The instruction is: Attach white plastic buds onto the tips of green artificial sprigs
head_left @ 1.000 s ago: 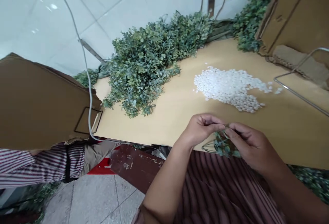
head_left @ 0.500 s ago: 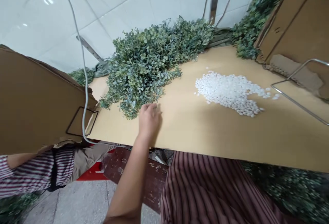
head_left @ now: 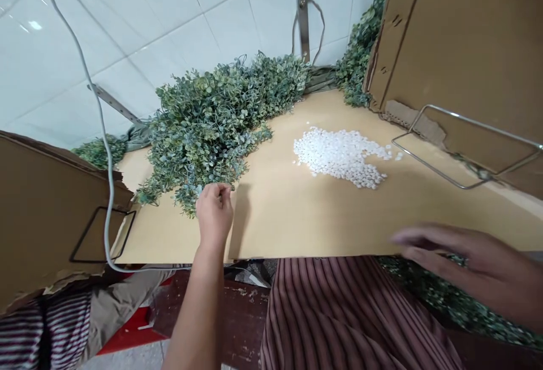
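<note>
My left hand [head_left: 214, 209] is in at the leafy green heap [head_left: 207, 124]!
Fingertips drawn together at the heap's near edge; whether a sprig sits between them, I can't tell. My right hand [head_left: 475, 262], blurred, thumb and fingers spread, well right of the heap and nearer me. White pieces [head_left: 339, 155] lie right of the heap, on the tan tabletop [head_left: 288, 217].
</note>
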Motion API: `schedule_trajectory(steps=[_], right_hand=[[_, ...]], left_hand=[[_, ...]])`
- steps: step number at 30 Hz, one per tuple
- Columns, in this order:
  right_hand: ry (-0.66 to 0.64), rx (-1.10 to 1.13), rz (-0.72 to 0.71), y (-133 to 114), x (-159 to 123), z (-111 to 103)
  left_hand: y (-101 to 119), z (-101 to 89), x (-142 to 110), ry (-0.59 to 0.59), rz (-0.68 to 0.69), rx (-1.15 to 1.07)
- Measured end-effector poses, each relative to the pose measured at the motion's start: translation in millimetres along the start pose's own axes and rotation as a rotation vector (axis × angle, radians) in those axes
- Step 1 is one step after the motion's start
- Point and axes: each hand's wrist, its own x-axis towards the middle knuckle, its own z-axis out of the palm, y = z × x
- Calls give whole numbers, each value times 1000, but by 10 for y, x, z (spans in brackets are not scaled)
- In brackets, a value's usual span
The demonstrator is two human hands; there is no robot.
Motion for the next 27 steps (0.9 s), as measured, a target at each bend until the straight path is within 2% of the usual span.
schedule_trajectory(steps=[1,3,5,6,8,11,15,19,23,27], right_hand=[[-96,87,30,-94,96,126],[-202,353,86,-242,256,399],[-297,643,175,-321,369,636],[-313,759,187,-338,411,722],[-301,934,190,-343,471,810],[-219,1032,203,-329,510,785],[-159,977,219,-331,532,710],[-72,858,157,-342,607,719],[-92,748,139,-332,690,721],[-93,794,153,-296,711,701]], left_hand=[[130,-4,-84,92,137,-87],[430,24,-289,145,469,-263],[720,81,-499,103,689,-382],[837,112,-587,54,746,-431],[994,168,-711,20,774,-528],[1062,236,-775,9,758,-610],[1048,284,-789,-43,768,-641],[1064,292,-821,-95,783,-660],[1077,291,-834,-138,773,-649],[1064,296,-832,-182,779,-642]])
